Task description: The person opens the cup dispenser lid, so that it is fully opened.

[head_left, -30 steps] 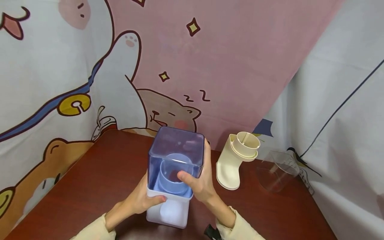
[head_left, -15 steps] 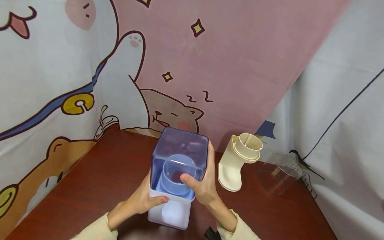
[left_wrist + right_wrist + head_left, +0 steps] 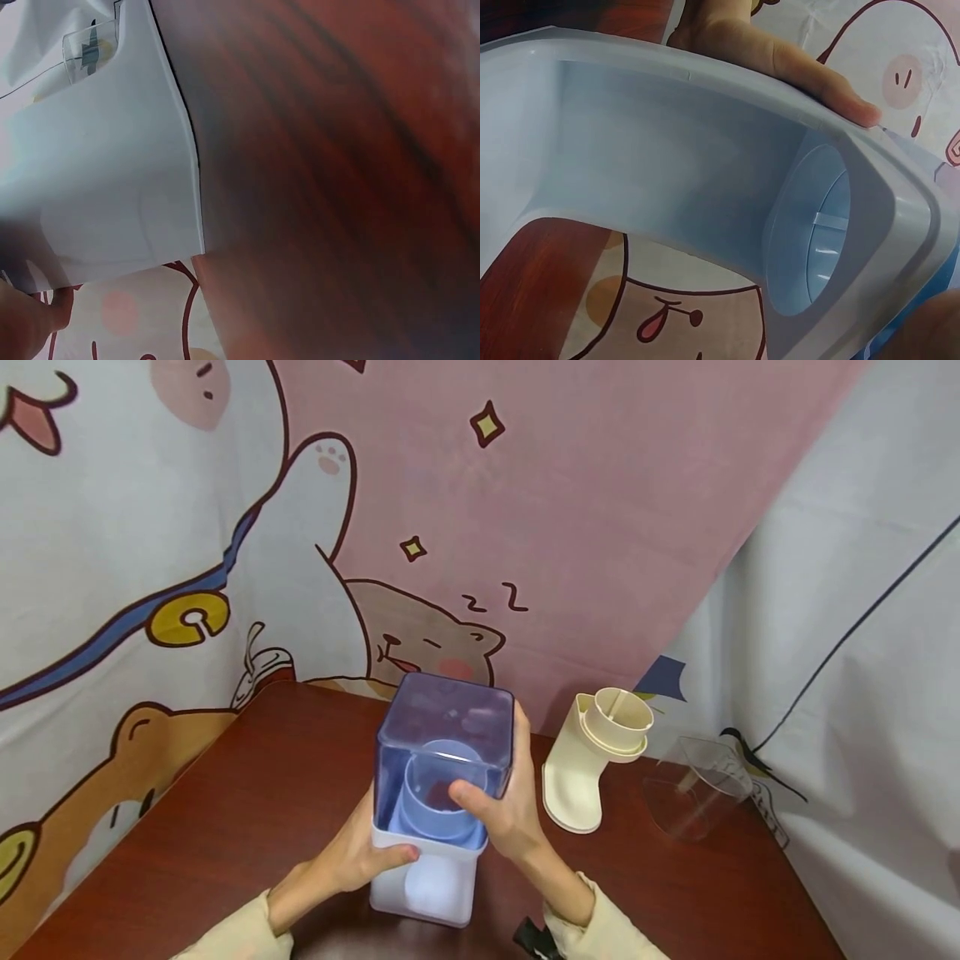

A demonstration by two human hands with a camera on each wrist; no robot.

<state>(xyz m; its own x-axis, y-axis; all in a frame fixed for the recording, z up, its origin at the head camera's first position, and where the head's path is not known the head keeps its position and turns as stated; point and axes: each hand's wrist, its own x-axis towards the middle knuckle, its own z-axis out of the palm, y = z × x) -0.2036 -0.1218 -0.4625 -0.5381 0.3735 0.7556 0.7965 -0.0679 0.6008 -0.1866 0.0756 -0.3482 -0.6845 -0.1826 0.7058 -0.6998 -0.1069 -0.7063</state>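
Both hands hold a two-part dispenser, probably a gravity pet feeder. Its pale blue-white base (image 3: 423,889) has a round collar (image 3: 442,797) on top. Over the collar sits a see-through dark blue square tank (image 3: 450,718). My left hand (image 3: 351,856) grips the base's left side, its thumb across the front just below the rim. Along the tank's right side lies my right hand (image 3: 510,818), thumb bent onto its front and fingers mostly hidden behind. The right wrist view shows the hollow inside of the base (image 3: 667,150), its round opening (image 3: 810,232) and the left thumb (image 3: 817,79) along one edge.
To the right, a cream base (image 3: 573,777) with a similar round collar stands on the reddish-brown table (image 3: 247,802). Beside it is a clear open container (image 3: 693,793). A black object (image 3: 534,937) lies near the right sleeve. Cartoon-printed cloth (image 3: 600,527) hangs behind the table.
The head view shifts slightly and back. Both hands keep the same grip, and the dispenser stays nearly in place.
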